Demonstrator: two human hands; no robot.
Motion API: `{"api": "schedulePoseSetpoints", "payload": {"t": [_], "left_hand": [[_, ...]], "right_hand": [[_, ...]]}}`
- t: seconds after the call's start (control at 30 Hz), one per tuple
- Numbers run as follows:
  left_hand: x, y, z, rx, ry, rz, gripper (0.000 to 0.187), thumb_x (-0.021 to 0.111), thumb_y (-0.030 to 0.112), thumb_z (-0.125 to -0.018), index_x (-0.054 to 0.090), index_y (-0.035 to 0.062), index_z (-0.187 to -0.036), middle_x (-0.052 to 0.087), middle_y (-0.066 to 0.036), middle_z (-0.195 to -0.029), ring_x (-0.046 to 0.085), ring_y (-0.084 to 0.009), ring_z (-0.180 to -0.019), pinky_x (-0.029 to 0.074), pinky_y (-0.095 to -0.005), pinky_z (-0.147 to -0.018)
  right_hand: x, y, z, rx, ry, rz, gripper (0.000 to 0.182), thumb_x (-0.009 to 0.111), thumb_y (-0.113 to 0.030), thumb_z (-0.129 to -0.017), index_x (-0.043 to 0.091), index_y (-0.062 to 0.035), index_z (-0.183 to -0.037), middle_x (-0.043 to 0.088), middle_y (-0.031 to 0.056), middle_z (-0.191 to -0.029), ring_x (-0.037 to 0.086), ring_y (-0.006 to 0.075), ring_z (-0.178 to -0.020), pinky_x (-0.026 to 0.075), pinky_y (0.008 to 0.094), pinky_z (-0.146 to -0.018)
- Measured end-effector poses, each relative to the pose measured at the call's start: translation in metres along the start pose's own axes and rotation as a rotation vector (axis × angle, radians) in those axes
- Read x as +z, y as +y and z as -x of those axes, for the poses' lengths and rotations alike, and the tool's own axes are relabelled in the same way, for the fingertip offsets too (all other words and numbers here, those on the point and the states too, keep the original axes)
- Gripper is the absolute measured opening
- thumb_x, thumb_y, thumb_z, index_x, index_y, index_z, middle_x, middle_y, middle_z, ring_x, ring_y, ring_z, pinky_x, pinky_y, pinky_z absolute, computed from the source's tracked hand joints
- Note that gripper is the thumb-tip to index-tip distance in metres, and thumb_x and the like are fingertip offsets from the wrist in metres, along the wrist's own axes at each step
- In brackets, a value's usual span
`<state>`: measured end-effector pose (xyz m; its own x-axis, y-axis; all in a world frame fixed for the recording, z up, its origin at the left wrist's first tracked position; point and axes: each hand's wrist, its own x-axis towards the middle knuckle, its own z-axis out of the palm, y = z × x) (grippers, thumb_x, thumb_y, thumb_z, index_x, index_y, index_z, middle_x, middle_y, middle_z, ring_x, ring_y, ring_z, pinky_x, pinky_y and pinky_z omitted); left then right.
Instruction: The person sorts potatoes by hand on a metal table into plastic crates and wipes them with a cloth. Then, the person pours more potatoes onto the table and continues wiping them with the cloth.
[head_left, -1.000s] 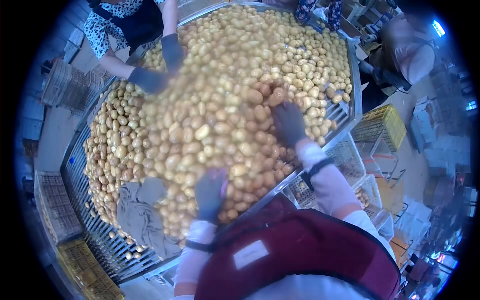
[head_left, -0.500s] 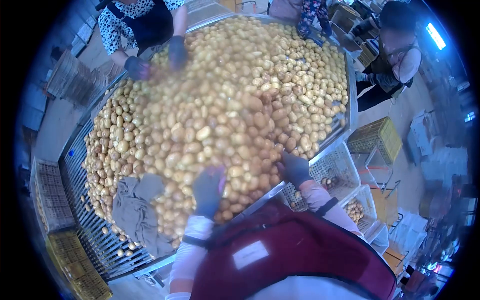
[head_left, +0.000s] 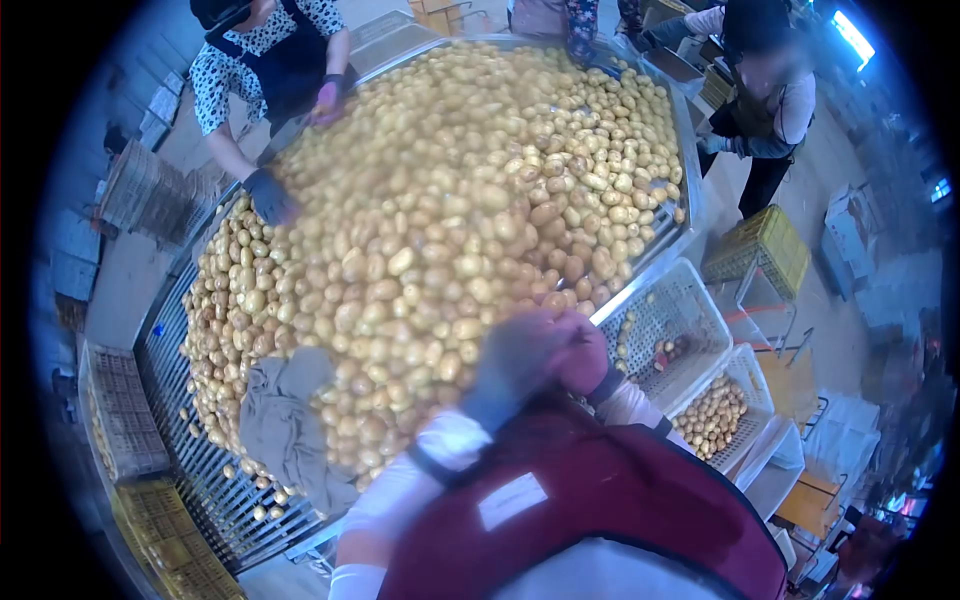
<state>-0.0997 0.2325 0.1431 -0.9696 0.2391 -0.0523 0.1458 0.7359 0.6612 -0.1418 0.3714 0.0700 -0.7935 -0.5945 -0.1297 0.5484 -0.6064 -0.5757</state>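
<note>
A large heap of round yellow-brown potatoes (head_left: 420, 260) covers a slatted metal table. My left hand (head_left: 515, 365), in a grey glove, is blurred at the heap's near edge. Right beside it, my right hand (head_left: 585, 355) shows a pinkish-purple palm side and a grey cuff. The two hands meet or overlap in front of my maroon apron (head_left: 590, 490). Blur hides their fingers and anything between them. A crumpled grey cloth (head_left: 285, 425) lies on the heap's left part.
White crates (head_left: 668, 325) with some potatoes stand right of my hands. A yellow crate (head_left: 760, 252) is farther right. Across the table, a co-worker's gloved hand (head_left: 268, 196) touches the heap; other people stand along the far side. The table's metal rim (head_left: 650, 275) runs close by.
My left hand has moved right and my right hand slightly left, bringing them together. The co-worker's hands have moved apart. The whole view has shifted a little.
</note>
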Motion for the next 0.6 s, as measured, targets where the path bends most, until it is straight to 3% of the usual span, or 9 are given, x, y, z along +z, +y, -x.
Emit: {"api": "schedulePoseSetpoints", "payload": {"t": [0.07,0.17,0.23,0.27,0.37,0.4,0.43,0.5,0.6], "left_hand": [[0.034,0.002,-0.015,0.237,-0.029,-0.163,0.034,0.062,0.033,-0.083,0.063,0.0140,-0.111,0.060,-0.008,-0.124,0.055,-0.0281,-0.122,0.049,-0.0431,-0.094],[0.089,-0.006,-0.022,0.582,0.147,-0.097,0.043,0.064,0.033,-0.081,0.062,0.0147,-0.120,0.055,-0.010,-0.132,0.049,-0.0306,-0.128,0.042,-0.0496,-0.102],[0.103,-0.010,-0.021,0.631,0.242,-0.037,0.046,0.065,0.031,-0.081,0.062,0.0135,-0.123,0.053,-0.011,-0.136,0.047,-0.0328,-0.128,0.039,-0.0518,-0.105],[0.090,-0.009,-0.021,0.592,0.247,-0.009,0.046,0.065,0.030,-0.081,0.061,0.0127,-0.123,0.054,-0.011,-0.135,0.048,-0.0334,-0.127,0.040,-0.0513,-0.104],[0.057,-0.039,-0.021,0.288,0.321,-0.058,0.043,0.066,0.028,-0.083,0.062,0.0095,-0.121,0.059,-0.012,-0.127,0.053,-0.0357,-0.120,0.042,-0.0496,-0.100],[0.045,-0.059,-0.020,0.195,0.251,-0.071,0.042,0.066,0.029,-0.084,0.063,0.0086,-0.121,0.061,-0.013,-0.123,0.055,-0.0359,-0.116,0.043,-0.0487,-0.099],[0.039,-0.079,-0.018,0.099,0.182,-0.083,0.042,0.066,0.029,-0.085,0.063,0.0077,-0.121,0.063,-0.014,-0.119,0.057,-0.0362,-0.112,0.044,-0.0479,-0.097],[0.048,-0.109,-0.005,0.149,0.299,-0.243,0.037,0.068,0.020,-0.087,0.061,0.0061,-0.120,0.061,-0.013,-0.114,0.059,-0.0340,-0.109,0.046,-0.0462,-0.094],[0.065,-0.136,-0.003,0.075,0.390,0.090,0.030,0.066,0.011,-0.090,0.061,0.0047,-0.118,0.060,-0.011,-0.108,0.060,-0.0266,-0.106,0.049,-0.0394,-0.090]], "right_hand": [[0.001,0.007,-0.011,-0.535,-0.343,0.080,0.035,0.071,-0.026,-0.086,0.059,-0.0060,-0.111,0.061,0.0074,-0.088,0.061,0.0210,-0.074,0.051,0.0407,-0.073],[-0.003,-0.028,0.009,-0.941,-0.493,0.646,0.028,0.063,-0.025,-0.092,0.058,-0.0071,-0.112,0.060,0.0068,-0.102,0.060,0.0218,-0.087,0.052,0.0368,-0.082],[-0.064,-0.052,0.059,-0.750,-0.286,0.458,0.019,0.060,-0.023,-0.093,0.058,-0.0094,-0.105,0.059,0.0058,-0.105,0.059,0.0205,-0.092,0.051,0.0308,-0.080],[-0.120,-0.045,0.094,-0.504,-0.147,-0.057,0.012,0.062,-0.022,-0.091,0.059,-0.0114,-0.097,0.059,0.0047,-0.100,0.058,0.0190,-0.092,0.051,0.0275,-0.074],[-0.153,-0.071,0.182,-0.437,0.008,-0.691,0.019,0.055,-0.025,-0.096,0.066,-0.0108,-0.102,0.062,0.0045,-0.098,0.055,0.0169,-0.087,0.054,0.0304,-0.072],[-0.173,-0.078,0.224,-0.560,0.153,-0.695,0.024,0.054,-0.029,-0.097,0.065,-0.0092,-0.106,0.062,0.0051,-0.099,0.054,0.0174,-0.090,0.056,0.0327,-0.075],[-0.172,-0.081,0.242,-0.719,0.593,-0.600,0.027,0.055,-0.029,-0.097,0.064,-0.0079,-0.111,0.062,0.0064,-0.103,0.056,0.0186,-0.094,0.056,0.0339,-0.079],[-0.182,-0.084,0.274,-0.731,1.020,-0.412,0.030,0.057,-0.028,-0.098,0.061,-0.0062,-0.118,0.062,0.0077,-0.109,0.058,0.0195,-0.101,0.056,0.0352,-0.086],[-0.303,-0.055,0.289,-0.463,1.155,0.130,0.039,0.054,-0.022,-0.098,0.054,-0.0058,-0.134,0.059,0.0079,-0.125,0.059,0.0194,-0.110,0.052,0.0354,-0.094]]}}
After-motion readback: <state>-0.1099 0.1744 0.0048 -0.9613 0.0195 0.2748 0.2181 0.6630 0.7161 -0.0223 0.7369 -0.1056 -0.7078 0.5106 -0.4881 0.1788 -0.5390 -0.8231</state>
